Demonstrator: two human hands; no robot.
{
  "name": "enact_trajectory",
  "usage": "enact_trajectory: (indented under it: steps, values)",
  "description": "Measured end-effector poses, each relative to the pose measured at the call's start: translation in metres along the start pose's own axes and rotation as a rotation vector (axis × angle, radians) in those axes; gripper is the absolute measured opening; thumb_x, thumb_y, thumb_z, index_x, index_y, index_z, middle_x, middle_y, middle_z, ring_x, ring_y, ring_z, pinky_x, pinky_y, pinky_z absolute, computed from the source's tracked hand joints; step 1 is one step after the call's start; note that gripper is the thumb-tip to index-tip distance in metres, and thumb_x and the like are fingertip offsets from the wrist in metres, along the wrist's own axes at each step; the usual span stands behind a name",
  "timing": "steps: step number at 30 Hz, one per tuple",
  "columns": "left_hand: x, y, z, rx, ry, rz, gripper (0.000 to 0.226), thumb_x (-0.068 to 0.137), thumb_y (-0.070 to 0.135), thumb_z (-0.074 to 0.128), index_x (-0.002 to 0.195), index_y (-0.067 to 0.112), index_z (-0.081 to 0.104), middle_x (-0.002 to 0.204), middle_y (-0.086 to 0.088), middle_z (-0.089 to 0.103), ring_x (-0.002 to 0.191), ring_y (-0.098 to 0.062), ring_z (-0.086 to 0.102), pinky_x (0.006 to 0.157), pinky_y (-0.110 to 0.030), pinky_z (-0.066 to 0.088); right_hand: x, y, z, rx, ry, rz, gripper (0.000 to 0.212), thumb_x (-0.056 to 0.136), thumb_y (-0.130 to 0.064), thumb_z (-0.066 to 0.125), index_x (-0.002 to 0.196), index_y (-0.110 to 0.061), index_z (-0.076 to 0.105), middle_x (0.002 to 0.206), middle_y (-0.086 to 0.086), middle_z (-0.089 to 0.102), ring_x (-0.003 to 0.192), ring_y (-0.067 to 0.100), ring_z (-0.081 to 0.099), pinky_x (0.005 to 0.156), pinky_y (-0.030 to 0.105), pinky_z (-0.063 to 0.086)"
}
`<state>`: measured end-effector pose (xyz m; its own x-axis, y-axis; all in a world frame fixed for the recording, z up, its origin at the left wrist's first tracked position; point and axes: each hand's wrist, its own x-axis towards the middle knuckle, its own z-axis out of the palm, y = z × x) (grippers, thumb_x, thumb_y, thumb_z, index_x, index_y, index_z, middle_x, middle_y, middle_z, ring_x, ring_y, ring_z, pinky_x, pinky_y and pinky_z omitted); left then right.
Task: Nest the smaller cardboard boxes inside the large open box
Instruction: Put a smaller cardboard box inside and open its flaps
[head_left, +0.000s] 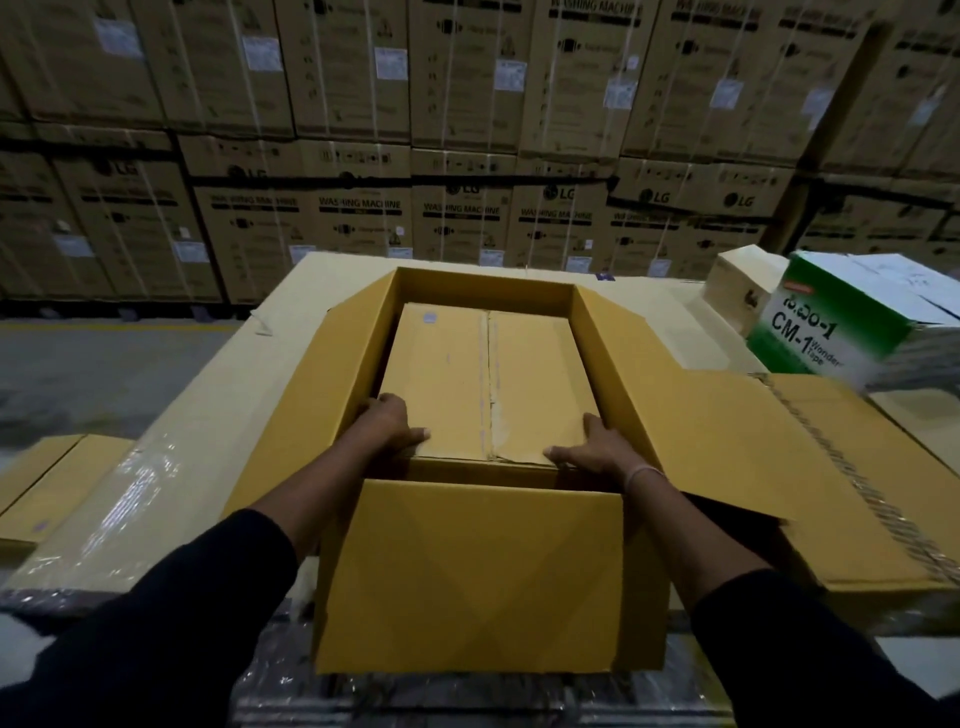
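Brown cardboard cartons printed "WASHING MACHINE" stand stacked in rows across the whole back of the warehouse, each strapped and labelled. In front of them a broad, pale, cardboard-covered desk, partly wrapped in clear plastic film at its near left edge, carries the work. On it sits the large open yellow-brown cardboard box, its four flaps folded outward, the right flap lying flat and wide. Inside this box, filling most of its floor and lying level, is the smaller closed cardboard box with a taped seam running down its top. A person in dark sleeves reaches into the large box from the near side. The left hand grips the smaller box's near left corner, thumb laid on top and fingers curled down over the side. The right hand holds the near right corner, thumb flat along the top edge and fingers wrapped down the right side; a thin pale band circles that wrist. At the right rear of the desk a green and white carton marked "CM-1 Wonder Tape" rests tilted, just beside a small plain beige box. Flat yellow-brown cardboard pieces lie at the far left.
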<state>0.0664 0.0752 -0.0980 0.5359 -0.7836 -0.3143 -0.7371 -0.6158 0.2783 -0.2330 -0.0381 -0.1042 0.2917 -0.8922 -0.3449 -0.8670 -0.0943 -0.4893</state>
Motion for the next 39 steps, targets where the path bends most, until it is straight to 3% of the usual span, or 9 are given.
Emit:
enact_trajectory:
  steps: [3, 6, 12, 15, 19, 24, 28, 35, 39]
  values:
    - [-0.001, 0.010, 0.004, 0.138, 0.039, 0.095, 0.074, 0.098, 0.053, 0.061, 0.151, 0.009, 0.035, 0.164, -0.026, 0.018, 0.150, -0.046, 0.022, 0.119, -0.056, 0.030, 0.002, -0.003, 0.004, -0.169, 0.059, -0.006, 0.110, 0.082, -0.074, 0.069, 0.163, -0.017, 0.021, 0.166, 0.022, 0.017, 0.151, 0.046, 0.024, 0.122, 0.056, 0.029]
    - [0.001, 0.028, 0.008, 0.291, 0.050, 0.372, 0.064, 0.098, 0.057, 0.056, 0.146, 0.016, 0.044, 0.163, -0.019, 0.026, 0.151, -0.042, 0.020, 0.122, -0.059, 0.024, 0.004, -0.004, 0.006, -0.273, 0.104, -0.028, 0.110, 0.081, -0.081, 0.063, 0.161, -0.016, 0.026, 0.165, 0.022, 0.016, 0.152, 0.046, 0.020, 0.122, 0.056, 0.029]
    - [0.000, 0.084, 0.030, 0.366, -0.081, 0.591, 0.082, 0.100, 0.063, 0.046, 0.165, 0.025, 0.014, 0.173, -0.013, -0.001, 0.158, -0.039, -0.009, 0.125, -0.064, -0.002, 0.012, -0.002, 0.012, -0.312, 0.093, -0.031, 0.115, 0.080, -0.085, 0.059, 0.164, -0.016, 0.019, 0.167, 0.019, 0.011, 0.153, 0.045, 0.015, 0.122, 0.057, 0.026]
    - [0.001, 0.101, 0.038, 0.397, -0.101, 0.585, 0.068, 0.107, 0.042, 0.041, 0.166, 0.025, 0.011, 0.173, -0.013, -0.004, 0.157, -0.039, -0.014, 0.124, -0.064, -0.007, 0.015, -0.002, 0.013, -0.338, 0.079, -0.026, 0.117, 0.082, -0.085, 0.056, 0.166, -0.015, 0.013, 0.169, 0.020, 0.006, 0.155, 0.045, 0.011, 0.123, 0.057, 0.022]
    - [-0.002, 0.103, 0.035, 0.518, -0.065, 0.556, 0.075, 0.104, 0.034, 0.051, 0.165, 0.023, 0.010, 0.173, -0.015, 0.001, 0.157, -0.041, -0.015, 0.122, -0.066, -0.008, 0.015, -0.003, 0.013, -0.344, 0.070, -0.025, 0.116, 0.083, -0.085, 0.054, 0.166, -0.016, 0.011, 0.169, 0.019, 0.006, 0.155, 0.044, 0.011, 0.124, 0.056, 0.022]
    - [-0.011, 0.113, 0.005, 0.584, -0.098, 0.506, 0.049, 0.099, 0.021, 0.062, 0.145, 0.011, 0.048, 0.163, -0.020, 0.032, 0.157, -0.045, -0.005, 0.123, -0.067, -0.006, 0.010, -0.004, 0.013, -0.349, 0.078, -0.026, 0.115, 0.083, -0.085, 0.053, 0.166, -0.017, 0.012, 0.167, 0.018, 0.012, 0.153, 0.044, 0.015, 0.123, 0.055, 0.024]
    - [-0.019, 0.116, -0.046, 0.661, 0.000, 0.465, 0.039, 0.102, 0.006, 0.050, 0.141, 0.004, 0.050, 0.162, -0.024, 0.033, 0.156, -0.048, 0.002, 0.126, -0.063, 0.005, 0.007, -0.004, 0.012, -0.350, 0.080, -0.025, 0.115, 0.083, -0.085, 0.054, 0.165, -0.017, 0.012, 0.167, 0.017, 0.012, 0.153, 0.043, 0.015, 0.123, 0.055, 0.025]
    - [-0.026, 0.049, -0.108, 0.858, 0.320, 0.253, 0.030, 0.104, 0.026, 0.050, 0.125, 0.011, 0.065, 0.167, -0.032, 0.009, 0.150, -0.060, -0.011, 0.118, -0.075, -0.005, 0.005, -0.005, 0.012, -0.379, 0.075, -0.043, 0.116, 0.081, -0.086, 0.055, 0.164, -0.016, 0.012, 0.166, 0.019, 0.014, 0.152, 0.044, 0.018, 0.123, 0.054, 0.028]
    - [-0.025, 0.015, -0.122, 0.863, 0.385, 0.191, 0.046, 0.105, 0.036, 0.046, 0.147, 0.018, 0.054, 0.171, -0.022, 0.006, 0.152, -0.058, -0.008, 0.120, -0.073, -0.001, 0.006, -0.006, 0.013, -0.399, 0.061, -0.029, 0.123, 0.077, -0.089, 0.054, 0.165, -0.016, 0.010, 0.167, 0.019, 0.014, 0.152, 0.044, 0.018, 0.123, 0.054, 0.028]
